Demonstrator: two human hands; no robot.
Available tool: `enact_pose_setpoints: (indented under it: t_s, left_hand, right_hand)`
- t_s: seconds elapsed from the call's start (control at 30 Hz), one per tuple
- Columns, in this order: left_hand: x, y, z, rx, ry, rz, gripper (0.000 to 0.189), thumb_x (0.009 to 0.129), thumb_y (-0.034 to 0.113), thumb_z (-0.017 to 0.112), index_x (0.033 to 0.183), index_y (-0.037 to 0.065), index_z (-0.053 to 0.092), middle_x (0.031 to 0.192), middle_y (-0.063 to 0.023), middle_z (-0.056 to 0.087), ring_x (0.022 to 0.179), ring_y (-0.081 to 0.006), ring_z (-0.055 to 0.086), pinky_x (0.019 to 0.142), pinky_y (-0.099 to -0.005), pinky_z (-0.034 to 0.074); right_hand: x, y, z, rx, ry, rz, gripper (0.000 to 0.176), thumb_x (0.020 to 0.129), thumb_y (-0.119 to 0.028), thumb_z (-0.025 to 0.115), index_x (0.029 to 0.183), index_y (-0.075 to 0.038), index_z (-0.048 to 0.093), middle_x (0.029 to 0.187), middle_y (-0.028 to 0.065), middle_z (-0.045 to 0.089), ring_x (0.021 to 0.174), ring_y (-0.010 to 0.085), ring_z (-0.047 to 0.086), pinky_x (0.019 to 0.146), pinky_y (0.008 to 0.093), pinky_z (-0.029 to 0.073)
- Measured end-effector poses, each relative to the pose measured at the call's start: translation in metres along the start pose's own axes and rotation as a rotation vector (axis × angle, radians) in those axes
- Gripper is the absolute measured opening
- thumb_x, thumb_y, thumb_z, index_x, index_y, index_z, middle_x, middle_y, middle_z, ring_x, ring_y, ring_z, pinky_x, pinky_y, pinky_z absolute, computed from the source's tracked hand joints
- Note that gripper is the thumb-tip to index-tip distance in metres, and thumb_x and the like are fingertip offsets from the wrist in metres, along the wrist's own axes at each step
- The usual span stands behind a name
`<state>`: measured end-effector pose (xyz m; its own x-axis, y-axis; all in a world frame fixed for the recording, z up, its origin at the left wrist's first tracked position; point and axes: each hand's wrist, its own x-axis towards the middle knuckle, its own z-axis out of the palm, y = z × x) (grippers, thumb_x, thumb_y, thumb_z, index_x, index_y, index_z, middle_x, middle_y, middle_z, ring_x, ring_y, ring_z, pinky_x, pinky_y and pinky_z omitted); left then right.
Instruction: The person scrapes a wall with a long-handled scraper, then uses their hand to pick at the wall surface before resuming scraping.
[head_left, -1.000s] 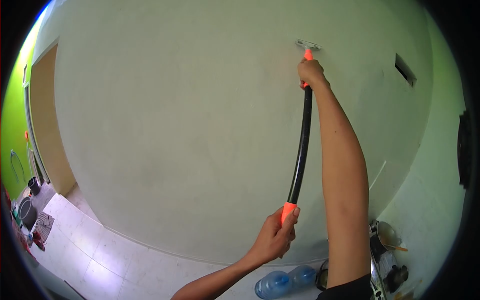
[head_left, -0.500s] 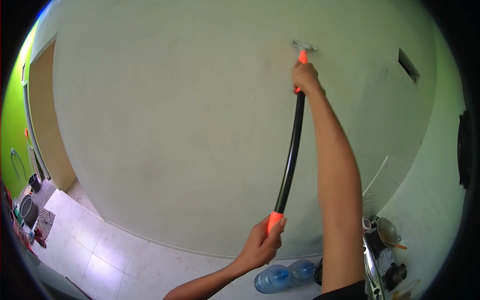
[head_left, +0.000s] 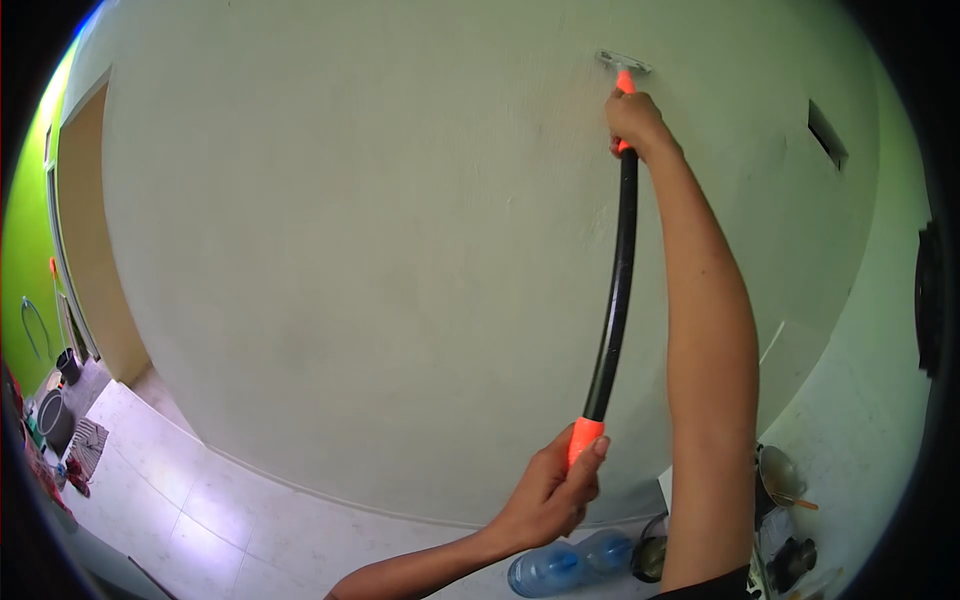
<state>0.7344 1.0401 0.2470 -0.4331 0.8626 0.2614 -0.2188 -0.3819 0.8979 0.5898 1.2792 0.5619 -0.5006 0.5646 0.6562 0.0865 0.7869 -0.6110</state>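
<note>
A long-handled scraper (head_left: 617, 290) with a black shaft and orange grips stretches up along a pale, plain wall (head_left: 350, 250). Its flat, wide metal head lies at the wall surface, high up and right of centre. My right hand (head_left: 635, 118) is wrapped round the upper orange grip, just below the head. Lower down, my left hand (head_left: 555, 485) grips the orange end of the handle, its thumb along the side. The shaft looks curved in this wide view. Faint marks show on the wall near the head.
Two blue plastic bottles (head_left: 545, 570) lie on the tiled floor below my left hand. Cookware, including a pan (head_left: 780, 472), stands at the lower right, partly behind my right arm. A small dark opening (head_left: 826, 135) is in the wall. Buckets (head_left: 55, 418) and a doorway (head_left: 85, 230) are at left.
Both hands and the scraper have shifted up and to the right in view. The scraper head sits higher on the wall. Each hand keeps its hold.
</note>
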Motion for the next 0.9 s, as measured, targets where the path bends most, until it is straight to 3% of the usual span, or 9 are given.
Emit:
enact_pose_setpoints:
  t_s: [0.13, 0.17, 0.37, 0.5, 0.63, 0.73, 0.87, 0.9]
  left_hand:
    - [0.028, 0.024, 0.02, 0.024, -0.032, 0.063, 0.039, 0.111, 0.044, 0.045, 0.1, 0.007, 0.043, 0.061, 0.0012, 0.04, 0.04, -0.0071, 0.037, 0.036, -0.0265, 0.036]
    - [0.037, 0.021, 0.022, -0.012, -0.043, 0.082, 0.038, 0.112, 0.044, 0.045, 0.099, 0.008, 0.042, 0.061, 0.001, 0.041, 0.04, -0.0071, 0.037, 0.036, -0.0264, 0.036]
    - [0.013, 0.018, 0.02, -0.055, -0.031, 0.03, 0.038, 0.111, 0.044, 0.046, 0.099, 0.008, 0.043, 0.061, 0.0009, 0.042, 0.041, -0.0069, 0.038, 0.036, -0.026, 0.036]
    - [0.039, 0.028, 0.01, 0.046, 0.013, 0.072, 0.038, 0.111, 0.043, 0.046, 0.098, 0.008, 0.044, 0.059, 0.0009, 0.041, 0.039, -0.0078, 0.037, 0.036, -0.0265, 0.036]
    - [0.035, 0.035, 0.026, 0.062, 0.043, 0.126, 0.04, 0.111, 0.045, 0.045, 0.099, 0.007, 0.044, 0.059, 0.0004, 0.042, 0.039, -0.0089, 0.041, 0.035, -0.0263, 0.035]
    - [0.009, 0.026, 0.021, -0.004, 0.002, 0.059, 0.042, 0.111, 0.046, 0.045, 0.1, 0.006, 0.044, 0.059, -0.0002, 0.042, 0.038, -0.0094, 0.041, 0.035, -0.0267, 0.036]
    - [0.024, 0.041, 0.01, 0.119, 0.034, 0.135, 0.041, 0.111, 0.045, 0.045, 0.099, 0.006, 0.045, 0.059, 0.0002, 0.042, 0.038, -0.009, 0.04, 0.036, -0.0267, 0.036]
    - [0.037, 0.047, 0.011, 0.137, 0.035, 0.138, 0.04, 0.112, 0.044, 0.044, 0.1, 0.006, 0.045, 0.058, 0.0003, 0.042, 0.038, -0.0088, 0.04, 0.036, -0.0265, 0.036]
  right_hand:
    - [0.057, -0.008, -0.024, -0.051, -0.065, -0.113, 0.043, 0.108, -0.035, 0.044, 0.088, 0.002, 0.055, 0.06, 0.0086, 0.054, 0.047, 0.021, 0.056, 0.047, 0.0392, 0.05]
    - [0.048, -0.017, -0.026, 0.083, -0.015, -0.049, 0.041, 0.106, -0.033, 0.045, 0.089, 0.002, 0.055, 0.061, 0.0094, 0.055, 0.047, 0.0209, 0.056, 0.046, 0.0397, 0.049]
    - [0.034, -0.009, -0.008, 0.059, 0.035, -0.058, 0.041, 0.104, -0.033, 0.047, 0.09, 0.005, 0.055, 0.061, 0.0095, 0.055, 0.045, 0.0215, 0.055, 0.045, 0.0386, 0.049]
    - [0.048, -0.029, -0.017, 0.064, 0.03, -0.059, 0.042, 0.104, -0.033, 0.046, 0.087, 0.004, 0.057, 0.061, 0.0128, 0.059, 0.045, 0.0221, 0.058, 0.046, 0.0381, 0.051]
    - [0.073, -0.03, -0.023, -0.154, -0.043, -0.132, 0.04, 0.104, -0.033, 0.047, 0.091, 0.004, 0.057, 0.061, 0.0109, 0.058, 0.045, 0.0223, 0.057, 0.048, 0.0386, 0.051]
    - [0.02, -0.03, -0.013, 0.063, 0.024, -0.007, 0.039, 0.103, -0.031, 0.047, 0.089, 0.003, 0.06, 0.062, 0.0116, 0.061, 0.046, 0.0229, 0.06, 0.048, 0.0388, 0.052]
    - [0.066, -0.025, -0.009, -0.02, 0.069, -0.106, 0.044, 0.107, -0.035, 0.044, 0.091, 0.004, 0.058, 0.058, 0.0106, 0.056, 0.044, 0.0226, 0.057, 0.045, 0.0391, 0.05]
    - [0.076, -0.035, -0.018, 0.051, 0.072, -0.036, 0.042, 0.107, -0.035, 0.045, 0.089, 0.003, 0.055, 0.059, 0.0113, 0.057, 0.043, 0.0221, 0.056, 0.042, 0.039, 0.047]
